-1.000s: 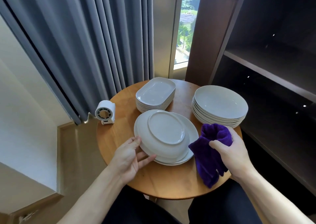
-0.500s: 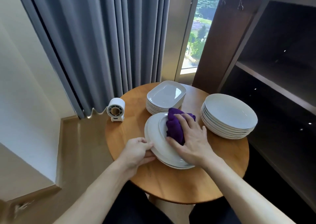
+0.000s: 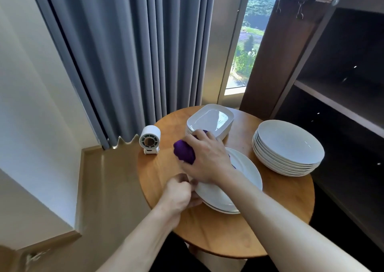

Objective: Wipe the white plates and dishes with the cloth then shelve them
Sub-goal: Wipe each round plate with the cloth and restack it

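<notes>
- The right hand (image 3: pixel 207 159) has its fingers curved over the bunched cloth (image 3: pixel 184 154) and presses it down on the plate's (image 3: pixel 243 174) far-left edge.
- The left hand (image 3: pixel 178 192), just under the right wrist, is curled, its thumb and fingers pinching the plate's near rim.
- The plate lies beneath both hands, on top of other plates (image 3: pixel 222 210).
- It looks like glazed ceramic: stiff, smooth, likely slick, fairly heavy and breakable. The rim, with fingers underneath, seems the safest hold for lifting.
- The cloth is purple, plush and limp, and can be gripped anywhere.
- Just past the right fingertips is a stack of glossy, round-cornered rectangular dishes (image 3: pixel 209 118).
- Right of the right forearm is a stack of round, shallow bowls (image 3: pixel 288 143).
- Left of both hands a small white fan (image 3: pixel 149 139) stands on the round wooden table (image 3: pixel 207 236).
- Farther right are dark wooden shelves (image 3: pixel 336 107).
- Beyond the hands hangs a pleated grey curtain (image 3: pixel 124 53).
</notes>
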The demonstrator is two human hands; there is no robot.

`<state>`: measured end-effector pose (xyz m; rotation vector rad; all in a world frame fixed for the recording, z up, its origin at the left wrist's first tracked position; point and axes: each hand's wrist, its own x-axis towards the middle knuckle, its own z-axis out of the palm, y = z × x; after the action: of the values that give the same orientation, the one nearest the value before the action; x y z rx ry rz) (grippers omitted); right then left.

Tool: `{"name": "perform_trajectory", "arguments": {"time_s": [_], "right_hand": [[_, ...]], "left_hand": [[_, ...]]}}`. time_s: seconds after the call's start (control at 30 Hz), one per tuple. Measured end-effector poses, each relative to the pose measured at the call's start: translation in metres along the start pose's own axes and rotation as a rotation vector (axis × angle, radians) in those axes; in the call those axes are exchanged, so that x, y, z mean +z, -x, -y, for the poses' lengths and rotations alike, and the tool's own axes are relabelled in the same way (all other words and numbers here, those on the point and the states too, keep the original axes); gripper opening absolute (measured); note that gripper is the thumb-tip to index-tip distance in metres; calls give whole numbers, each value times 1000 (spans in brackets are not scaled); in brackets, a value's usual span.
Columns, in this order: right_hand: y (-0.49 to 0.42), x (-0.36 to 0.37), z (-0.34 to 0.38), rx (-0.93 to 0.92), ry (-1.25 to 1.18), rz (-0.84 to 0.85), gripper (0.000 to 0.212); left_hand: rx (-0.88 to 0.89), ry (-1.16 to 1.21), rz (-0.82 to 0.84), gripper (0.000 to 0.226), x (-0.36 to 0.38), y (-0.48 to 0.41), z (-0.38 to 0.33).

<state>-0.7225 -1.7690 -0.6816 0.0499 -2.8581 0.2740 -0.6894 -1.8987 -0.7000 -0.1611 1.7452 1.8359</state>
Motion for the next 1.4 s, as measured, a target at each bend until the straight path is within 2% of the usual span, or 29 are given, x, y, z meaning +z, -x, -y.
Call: {"name": "perform_trajectory", "arguments": {"time_s": [0.13, 0.2, 0.37, 0.47, 0.6, 0.77, 0.9, 1.03, 1.1, 1.2, 1.3, 1.4], "right_hand": [[-36, -1, -30, 241, -19, 63, 38], [-35, 0, -51, 336, -94, 24, 36], [-3, 9, -80, 482, -221, -112, 41], [26, 8, -93, 628, -224, -106, 49], [66, -2, -87, 742, -248, -102, 46], [122, -6, -42, 850, -365, -277, 48], [154, 1, 4, 712, -375, -339, 60], [153, -5, 21, 429, -272, -308, 64], [137, -10, 26, 278, -191, -289, 63], [107, -9, 35, 87, -10, -173, 63], [94, -7, 35, 6, 87, -16, 61], [116, -9, 22, -104, 71, -24, 50]], "left_hand": [[-10, 26, -12, 13, -2, -3, 2], [-13, 44, 0, 11, -3, -2, 1], [-49, 58, 13, 9, -5, -4, -3], [-70, 67, 18, 7, -6, -3, -4], [-94, 89, 21, 6, -6, -3, -5], [-123, 113, 68, 8, -9, -3, -8], [-117, 101, 92, 15, -10, -6, -8], [-92, 125, 104, 30, -10, -7, -6], [-105, 153, 123, 48, -11, -6, -5], [-71, 230, 126, 60, -12, -8, -2], [-61, 224, 133, 63, -16, -10, -1], [-89, 100, 167, 62, -18, -10, -1]]}}
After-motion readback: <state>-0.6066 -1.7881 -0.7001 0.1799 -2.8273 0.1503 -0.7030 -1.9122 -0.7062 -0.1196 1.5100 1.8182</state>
